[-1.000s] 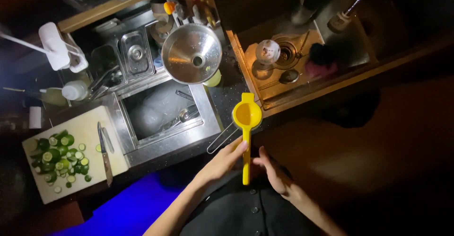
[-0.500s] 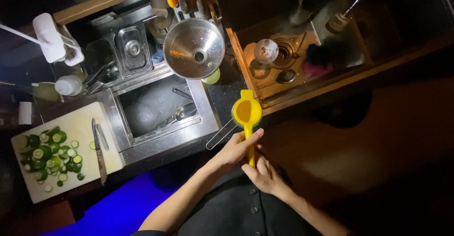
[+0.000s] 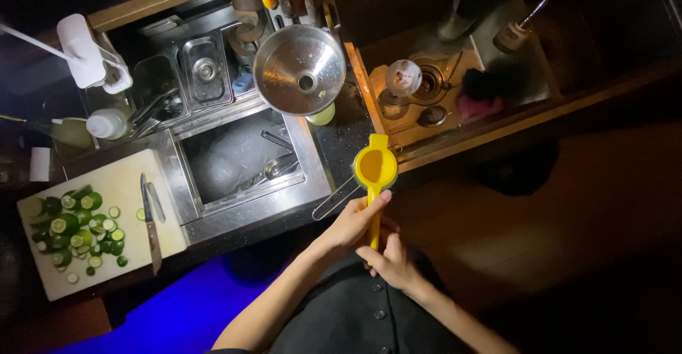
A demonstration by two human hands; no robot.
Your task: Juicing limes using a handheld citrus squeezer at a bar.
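A yellow citrus squeezer [image 3: 374, 168] is held over the dark counter edge, its cup pointing away from me. My left hand [image 3: 353, 225] wraps the squeezer's handles from the left, thumb up near the cup. My right hand [image 3: 388, 259] grips the lower end of the handles. A thin wire strainer handle [image 3: 332, 200] sticks out under the cup. A large steel funnel [image 3: 299, 69] stands just beyond, over a greenish container [image 3: 323, 115].
A steel ice well [image 3: 241, 159] with a scoop sits left of the squeezer. Further left a white cutting board [image 3: 106, 215] carries cut limes [image 3: 71, 226] and a knife [image 3: 149, 222]. A squeeze bottle [image 3: 106, 123] and a sink [image 3: 440, 88] with a pink cloth lie beyond.
Both hands have closed together on the squeezer's handles; the right hand, earlier apart from it, now grips the lower end. The view has shifted slightly.
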